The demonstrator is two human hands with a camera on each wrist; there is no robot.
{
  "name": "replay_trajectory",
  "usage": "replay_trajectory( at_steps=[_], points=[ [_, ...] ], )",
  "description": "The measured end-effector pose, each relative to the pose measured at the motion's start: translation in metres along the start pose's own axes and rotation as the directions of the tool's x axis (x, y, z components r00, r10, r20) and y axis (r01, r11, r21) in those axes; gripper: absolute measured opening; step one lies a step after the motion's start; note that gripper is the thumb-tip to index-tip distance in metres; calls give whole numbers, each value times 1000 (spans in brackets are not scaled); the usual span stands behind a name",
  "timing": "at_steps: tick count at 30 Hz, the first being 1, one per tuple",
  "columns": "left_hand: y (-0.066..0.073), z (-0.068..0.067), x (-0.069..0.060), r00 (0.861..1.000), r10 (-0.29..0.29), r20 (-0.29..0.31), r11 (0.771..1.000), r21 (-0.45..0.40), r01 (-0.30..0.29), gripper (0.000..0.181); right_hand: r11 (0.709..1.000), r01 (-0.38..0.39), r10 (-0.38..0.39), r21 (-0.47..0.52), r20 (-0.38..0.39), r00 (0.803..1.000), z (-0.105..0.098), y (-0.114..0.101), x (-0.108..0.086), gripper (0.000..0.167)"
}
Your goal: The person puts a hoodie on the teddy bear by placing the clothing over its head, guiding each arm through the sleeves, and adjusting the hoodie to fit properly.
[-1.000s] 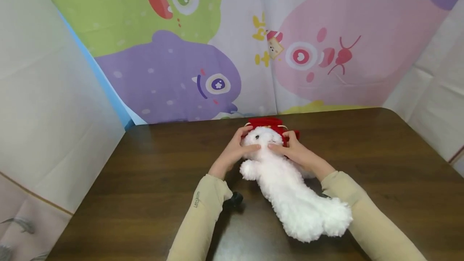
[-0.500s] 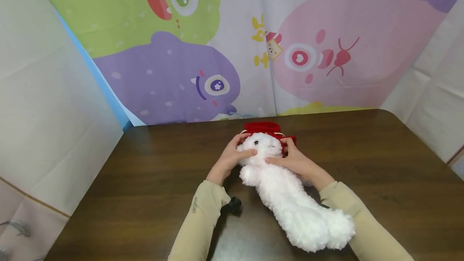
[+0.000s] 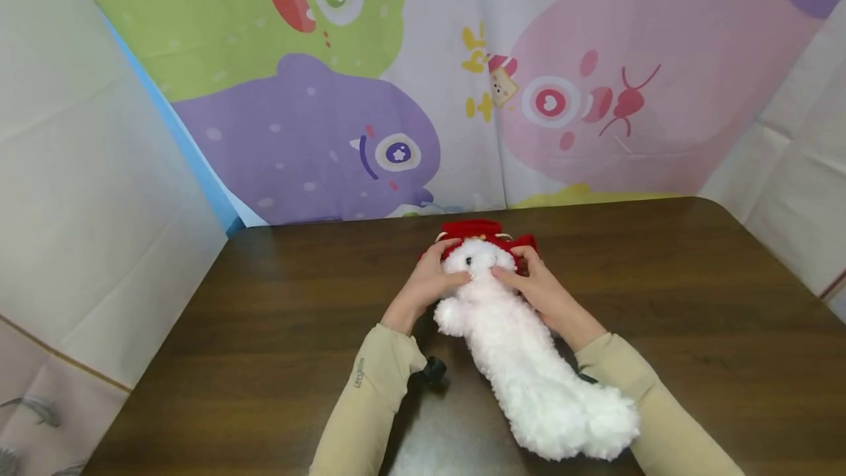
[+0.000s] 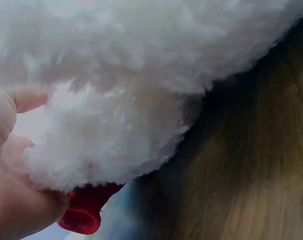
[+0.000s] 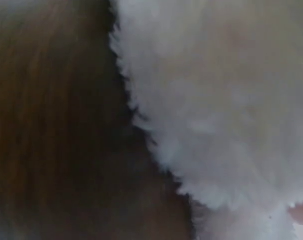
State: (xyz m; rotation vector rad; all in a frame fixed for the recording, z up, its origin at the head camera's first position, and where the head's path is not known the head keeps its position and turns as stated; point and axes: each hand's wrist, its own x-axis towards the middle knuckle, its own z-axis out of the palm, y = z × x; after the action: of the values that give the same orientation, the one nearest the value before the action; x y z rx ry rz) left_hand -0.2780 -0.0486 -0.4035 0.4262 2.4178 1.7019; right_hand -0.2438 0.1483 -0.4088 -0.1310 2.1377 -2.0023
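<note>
A white fluffy plush toy (image 3: 518, 351) lies on its back, its head toward the table's far edge and its lower end toward the right sleeve. Around the top of its head is a red cloth piece (image 3: 471, 228) with pale cord. The left hand (image 3: 426, 281) grips the left side of the head, thumb on the face. On the other side, the right hand (image 3: 543, 289) holds the head and red cloth, thumb near the muzzle. In the left wrist view, white fur (image 4: 116, 135) hides part of the left hand (image 4: 21, 185). Fur (image 5: 216, 100) fills much of the right wrist view.
The brown wooden table (image 3: 297, 300) extends around the toy. A small black object (image 3: 433, 371) is at the left cuff. Behind the table hangs a cloth (image 3: 304, 138) printed with cartoon figures, and pale panels (image 3: 86, 138) stand at both sides.
The toy's head and red cloth have shifted slightly left and nearer since the earliest frame. Both hands remain on the head; the right thumb has moved up from its lower position half a second ago.
</note>
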Motion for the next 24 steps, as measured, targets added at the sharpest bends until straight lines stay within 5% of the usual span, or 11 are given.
replay_trajectory(
  at_steps=[9, 15, 20, 24],
  points=[
    [7, 5, -6, 992, 61, -112, 995, 92, -50, 44, 994, 87, -85, 65, -27, 996, 2, -1, 3, 26],
    [2, 6, -7, 974, 172, -149, 981, 112, -156, 19, 994, 107, -106, 8, -42, 993, 2, -3, 2, 16],
    [1, 8, -10, 961, 214, -173, 972, 132, -193, 31, 994, 107, -107, -3, -79, 991, 4, -2, 3, 14],
    [1, 7, -12, 948, 273, -163, 938, 263, -225, 29, 992, 126, -124, 11, -100, 987, 5, -3, 2, 22]
  ],
)
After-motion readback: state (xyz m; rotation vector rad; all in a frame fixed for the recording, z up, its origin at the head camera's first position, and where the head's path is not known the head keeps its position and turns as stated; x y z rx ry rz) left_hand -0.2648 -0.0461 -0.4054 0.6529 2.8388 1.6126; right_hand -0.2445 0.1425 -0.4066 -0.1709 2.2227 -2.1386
